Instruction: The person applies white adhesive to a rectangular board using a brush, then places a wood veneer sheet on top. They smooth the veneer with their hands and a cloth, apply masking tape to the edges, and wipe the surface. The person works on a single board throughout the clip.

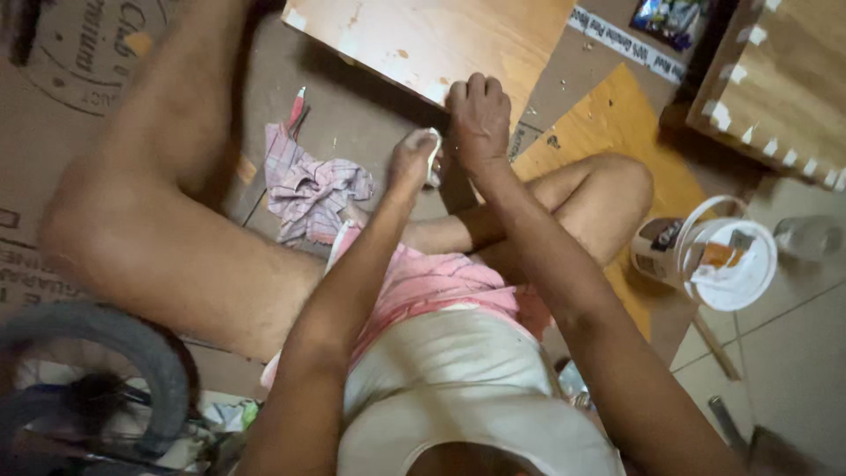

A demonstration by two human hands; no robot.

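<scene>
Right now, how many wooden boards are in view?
2. One plywood board lies at top centre, its edge under the right hand. Another board, with notched edges, sits at top right. Others may lie out of frame.
</scene>
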